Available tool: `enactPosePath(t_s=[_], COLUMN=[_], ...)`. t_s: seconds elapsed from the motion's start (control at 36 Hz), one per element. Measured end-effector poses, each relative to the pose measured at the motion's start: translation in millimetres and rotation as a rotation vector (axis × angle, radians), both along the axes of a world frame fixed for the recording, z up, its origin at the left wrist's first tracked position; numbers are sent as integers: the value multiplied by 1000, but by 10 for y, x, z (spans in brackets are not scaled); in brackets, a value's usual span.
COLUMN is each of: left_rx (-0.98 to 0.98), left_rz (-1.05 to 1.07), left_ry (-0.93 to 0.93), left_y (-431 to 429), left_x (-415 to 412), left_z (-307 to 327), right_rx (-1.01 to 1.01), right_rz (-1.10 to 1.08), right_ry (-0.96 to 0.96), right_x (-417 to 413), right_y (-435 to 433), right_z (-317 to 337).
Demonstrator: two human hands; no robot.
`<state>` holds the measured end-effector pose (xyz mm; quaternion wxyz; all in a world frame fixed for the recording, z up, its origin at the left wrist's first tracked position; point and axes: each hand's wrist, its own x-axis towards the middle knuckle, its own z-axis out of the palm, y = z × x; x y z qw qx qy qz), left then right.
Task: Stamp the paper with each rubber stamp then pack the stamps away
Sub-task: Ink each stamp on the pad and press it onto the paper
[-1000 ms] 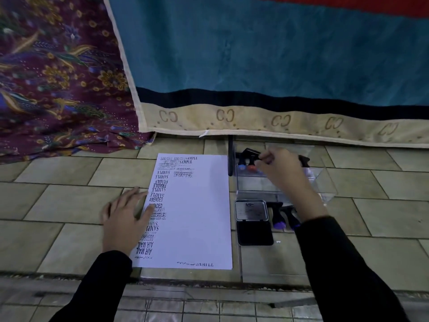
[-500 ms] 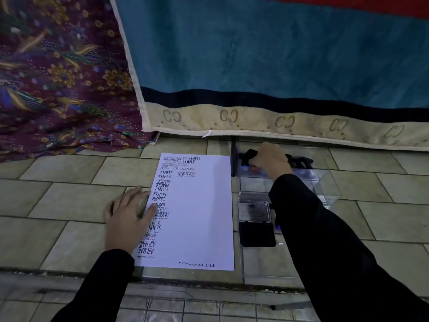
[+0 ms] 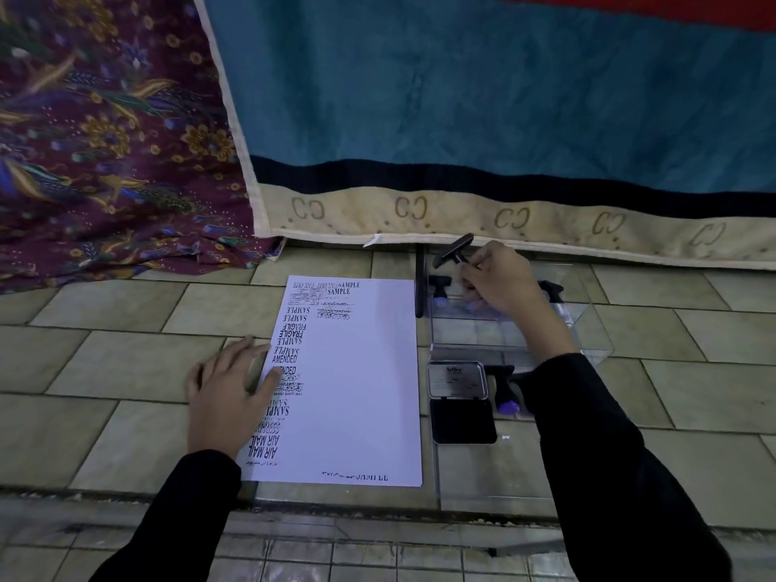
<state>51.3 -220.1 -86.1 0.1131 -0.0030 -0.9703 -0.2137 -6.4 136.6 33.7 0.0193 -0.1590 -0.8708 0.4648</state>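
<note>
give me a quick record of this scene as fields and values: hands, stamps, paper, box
paper: stamped down the left side, along the top and near the bottom edge; the rest is blank
left hand: flat on the paper's left edge
right hand: pinches a black stamp, tilted, above the clear box
ink pad: open, right of the paper
loose stamps: beside the ink pad

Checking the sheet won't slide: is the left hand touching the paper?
Touching. Head view: the left hand rests on the paper, fingers overlapping its left edge.
</note>
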Motion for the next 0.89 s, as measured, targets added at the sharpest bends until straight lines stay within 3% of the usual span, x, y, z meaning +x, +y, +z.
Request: enactPosePath(t_s=[0.14, 0.33, 0.53, 0.89], left_rx=[-2, 5, -10, -6], left_rz=[3, 8, 9, 12], left_ry=[-2, 6, -5, -7], left_y=[-12, -16, -5, 0], left_x=[-18, -16, -19, -10], left_z=[-25, -35, -24, -17], right_rx=[-166, 109, 170, 239], right_rz=[156, 226, 337, 340], right_ry=[152, 183, 152, 147], right_x=[376, 866, 1231, 1486], right_y=[24, -73, -129, -114], right_z=[110, 2, -223, -311])
